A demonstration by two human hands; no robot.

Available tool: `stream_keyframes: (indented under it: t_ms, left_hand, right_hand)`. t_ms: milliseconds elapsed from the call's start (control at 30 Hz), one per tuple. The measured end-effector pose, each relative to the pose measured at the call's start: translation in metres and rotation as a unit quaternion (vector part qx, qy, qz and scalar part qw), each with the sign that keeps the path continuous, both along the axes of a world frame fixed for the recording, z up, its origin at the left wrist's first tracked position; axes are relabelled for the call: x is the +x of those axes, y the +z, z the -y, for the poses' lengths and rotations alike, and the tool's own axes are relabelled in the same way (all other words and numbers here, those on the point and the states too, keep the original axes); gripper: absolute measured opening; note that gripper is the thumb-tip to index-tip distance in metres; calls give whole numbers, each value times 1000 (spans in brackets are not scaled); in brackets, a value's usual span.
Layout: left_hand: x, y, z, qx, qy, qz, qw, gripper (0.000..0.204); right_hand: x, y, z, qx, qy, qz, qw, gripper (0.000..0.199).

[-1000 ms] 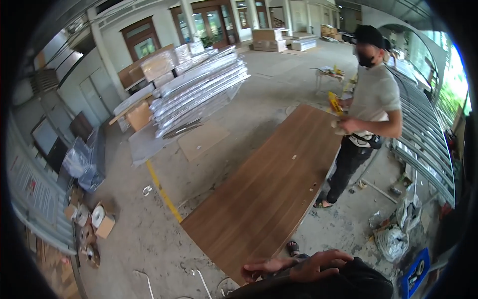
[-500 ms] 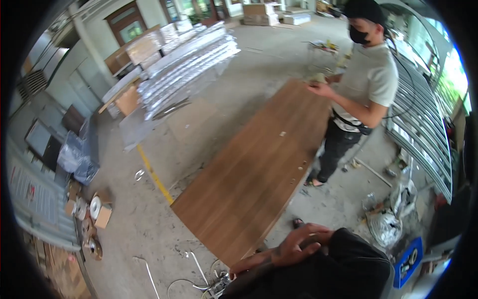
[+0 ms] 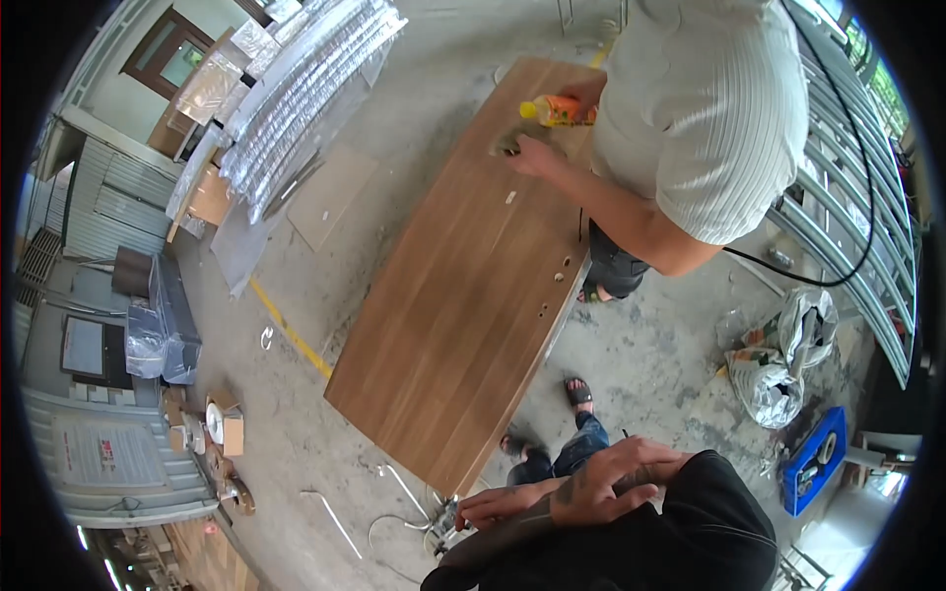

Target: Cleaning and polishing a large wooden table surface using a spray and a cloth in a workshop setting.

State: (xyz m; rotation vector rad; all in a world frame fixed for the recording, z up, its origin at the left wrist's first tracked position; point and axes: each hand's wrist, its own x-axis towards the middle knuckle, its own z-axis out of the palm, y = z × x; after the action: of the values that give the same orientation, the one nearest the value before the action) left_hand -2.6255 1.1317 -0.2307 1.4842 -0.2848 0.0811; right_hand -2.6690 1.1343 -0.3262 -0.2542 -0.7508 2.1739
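Head view: left grip (image 3: pixel 616 483) loosely spread, thumb apart from fingers, beside black sleeve (image 3: pixel 727 497); right grip (image 3: pixel 496 502) loosely spread, near end of brown panel (image 3: pixel 448 281). Co-worker (image 3: pixel 714 123), panel's far right, holds yellow-capped bottle (image 3: pixel 559 110).

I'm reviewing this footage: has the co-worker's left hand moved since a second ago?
Yes. Against the wooden panel, the co-worker's left hand has moved inward from near the far right edge, toward the left edge.
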Motion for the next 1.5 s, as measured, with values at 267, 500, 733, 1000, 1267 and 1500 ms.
stream_keyframes:
  t_ms: [267, 500, 733, 1000, 1267, 1500]
  left_hand:
    - [12, -6, -17, 16, 79, -65, 995, 36]
    - [8, 9, -8, 13, 139, 57, 989, 34]
    - [-24, 4, -24, 36, 182, 123, 975, 37]
    - [-57, 23, -44, 22, 115, 134, 984, 40]
    - [-95, 26, -37, 50, -5, 114, 992, 39]
    - [-116, 6, -50, 25, -31, 146, 989, 37]
  right_hand:
    - [-24, -118, -25, 7, 38, -34, 999, 36]
    - [12, -7, -7, 160, 45, 85, 982, 38]
    - [-17, 13, -27, 5, 116, 94, 989, 37]
    - [-45, 14, -41, -35, 66, 131, 989, 35]
    - [-73, 14, -31, 12, -53, 185, 981, 37]
    - [-81, 4, -40, -91, -180, 279, 939, 35]
